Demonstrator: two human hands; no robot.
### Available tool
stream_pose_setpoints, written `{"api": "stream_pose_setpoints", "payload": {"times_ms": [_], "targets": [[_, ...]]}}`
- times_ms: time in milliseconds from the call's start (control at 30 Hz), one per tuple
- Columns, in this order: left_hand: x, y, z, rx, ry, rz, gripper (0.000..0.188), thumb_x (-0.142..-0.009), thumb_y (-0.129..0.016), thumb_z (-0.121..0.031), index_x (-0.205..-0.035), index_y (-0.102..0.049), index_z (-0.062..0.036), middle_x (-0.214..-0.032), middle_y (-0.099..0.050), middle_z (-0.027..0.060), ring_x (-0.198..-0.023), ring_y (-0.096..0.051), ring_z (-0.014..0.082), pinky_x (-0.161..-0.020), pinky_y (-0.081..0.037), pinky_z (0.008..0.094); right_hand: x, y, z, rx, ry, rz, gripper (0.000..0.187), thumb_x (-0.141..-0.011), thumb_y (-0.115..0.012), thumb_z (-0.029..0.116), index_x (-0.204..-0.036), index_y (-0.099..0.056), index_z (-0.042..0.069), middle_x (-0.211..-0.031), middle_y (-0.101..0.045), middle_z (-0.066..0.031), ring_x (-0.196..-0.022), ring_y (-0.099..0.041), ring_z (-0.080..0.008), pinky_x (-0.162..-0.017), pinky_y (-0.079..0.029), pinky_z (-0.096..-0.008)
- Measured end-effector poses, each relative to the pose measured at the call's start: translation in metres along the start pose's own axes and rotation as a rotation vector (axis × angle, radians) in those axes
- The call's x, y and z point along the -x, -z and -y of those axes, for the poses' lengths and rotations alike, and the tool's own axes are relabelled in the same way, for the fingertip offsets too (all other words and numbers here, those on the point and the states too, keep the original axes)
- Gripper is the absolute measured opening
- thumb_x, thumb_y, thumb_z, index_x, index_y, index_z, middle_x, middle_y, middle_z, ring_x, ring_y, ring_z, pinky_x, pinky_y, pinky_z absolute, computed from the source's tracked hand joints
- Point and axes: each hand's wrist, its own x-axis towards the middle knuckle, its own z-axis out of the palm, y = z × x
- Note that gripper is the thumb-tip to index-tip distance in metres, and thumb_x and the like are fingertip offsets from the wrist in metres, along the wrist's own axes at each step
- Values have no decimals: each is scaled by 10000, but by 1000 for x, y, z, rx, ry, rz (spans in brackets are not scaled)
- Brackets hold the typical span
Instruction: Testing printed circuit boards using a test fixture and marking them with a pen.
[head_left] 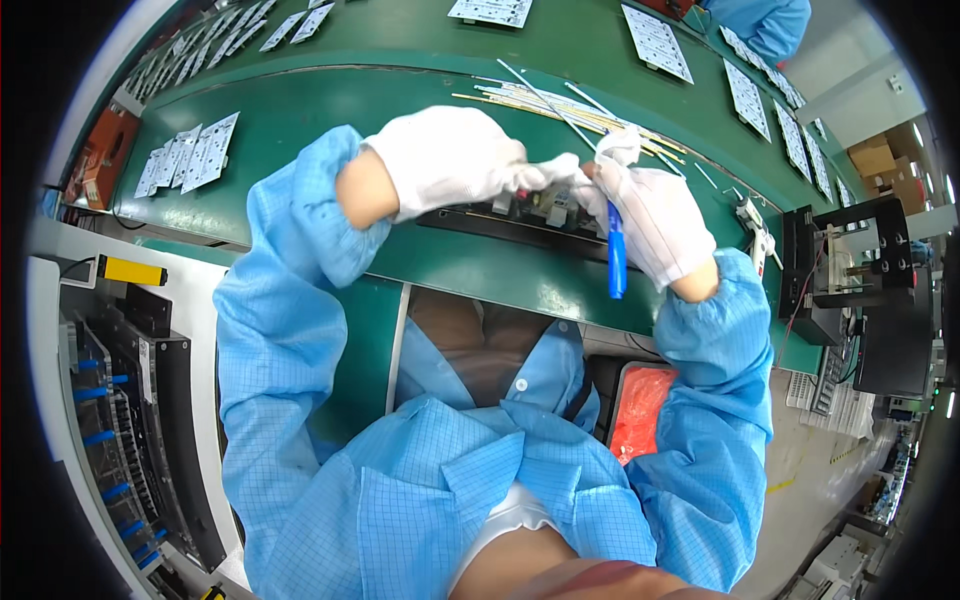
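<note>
Both my hands wear white gloves and meet above the near edge of the green bench. My left hand (450, 165) is closed, its fingertips pinched together against the fingers of my right hand; what they grip is hidden. My right hand (655, 220) has a blue pen (616, 250) in it, tilted nearly straight down toward me. A bit of bare finger shows at the right glove's tip. Under the hands lies a long black holder (500, 228) with small electronic parts (555, 208) in it, partly covered by the gloves.
Thin white and yellowish strips (560, 108) lie beyond my hands. A white glue gun (757, 235) rests at the right, near a black machine (870, 290). White circuit boards (208, 150) stand at the left; more line the far bench. A red bag (640, 410) sits below the bench.
</note>
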Motion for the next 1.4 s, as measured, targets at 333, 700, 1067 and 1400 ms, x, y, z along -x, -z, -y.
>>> {"api": "stream_pose_setpoints", "payload": {"times_ms": [333, 700, 1067, 1400], "targets": [[-4, -18, 3, 80, -38, 44, 335, -884, -484, -391, -881, -625, -87, -705, -627, 172, -685, -621, 362, -606, -486, 461, 9, 7, 7, 131, -136, 80, 166, -859, -634, 206, -852, -532, 75, -564, -548, -132, -532, -587, -333, -457, -442, -422], [-66, -64, 108, 387, -84, 14, 416, -983, -377, -314, -1195, -544, 2, -931, -591, 228, -841, -541, 370, -782, -472, 375, -11, -40, -81, -96, -395, -13, 310, -935, -479, 286, -923, -586, -5, -884, -633, -240, -838, -611, -419, -748, -491, -462], [-22, 12, 269, -16, 671, -493, 345, -896, -502, -376, -1157, -624, -185, -952, -662, 159, -823, -637, 344, -699, -509, 425, 36, 48, -67, -87, -970, 2, 385, -994, -377, 298, -1007, -601, -14, -871, -634, -181, -774, -620, -324, -659, -457, -369], [-58, -82, 305, 14, 608, -380, 593, -721, -696, -523, -1241, -589, -260, -1402, -436, 68, -1304, -386, 252, -1054, -328, 499, -152, 19, -63, 187, 50, 249, 101, -899, -512, 146, -958, -519, 64, -666, -554, -205, -675, -603, -385, -591, -452, -440]]}}
